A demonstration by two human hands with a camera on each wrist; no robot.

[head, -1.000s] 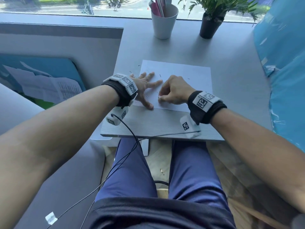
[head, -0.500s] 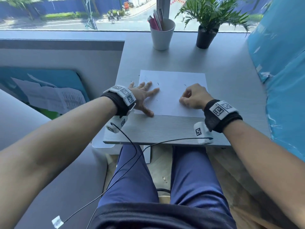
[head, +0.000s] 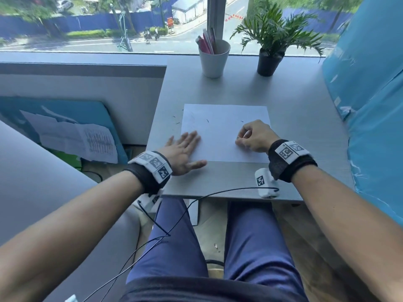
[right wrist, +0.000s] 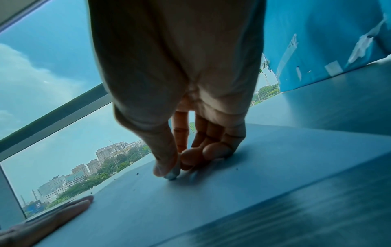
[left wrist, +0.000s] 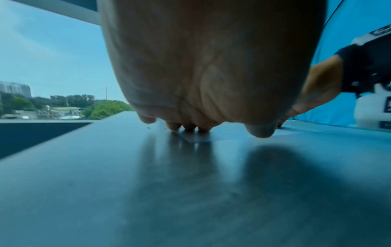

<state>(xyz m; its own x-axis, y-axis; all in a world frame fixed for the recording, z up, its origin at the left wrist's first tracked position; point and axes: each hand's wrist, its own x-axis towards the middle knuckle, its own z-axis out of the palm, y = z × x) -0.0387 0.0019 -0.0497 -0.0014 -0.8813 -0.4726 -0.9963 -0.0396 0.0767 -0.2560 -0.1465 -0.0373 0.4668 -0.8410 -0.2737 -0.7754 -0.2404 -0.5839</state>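
A white sheet of paper (head: 224, 131) lies on the grey table (head: 305, 131) with small dark crumbs scattered on it. My left hand (head: 185, 149) lies flat on the sheet's near left corner, fingers straight and together, thumb out on the table. In the left wrist view its fingertips (left wrist: 188, 127) press the paper (left wrist: 198, 138). My right hand (head: 239, 141) rests on the sheet's right side with curled fingers. The right wrist view shows thumb and fingers pinching a small pale piece (right wrist: 171, 175), like an eraser, against the paper (right wrist: 190, 200).
At the table's far edge by the window stand a white cup (head: 213, 62) of pens and a potted plant (head: 270, 59). A blue plastic-covered surface (head: 370, 105) borders the table's right side. A grey partition (head: 87, 94) runs along the left.
My right hand has slid from the middle of the sheet to its right side. My left hand's spread fingers have drawn together and stay on the left corner.
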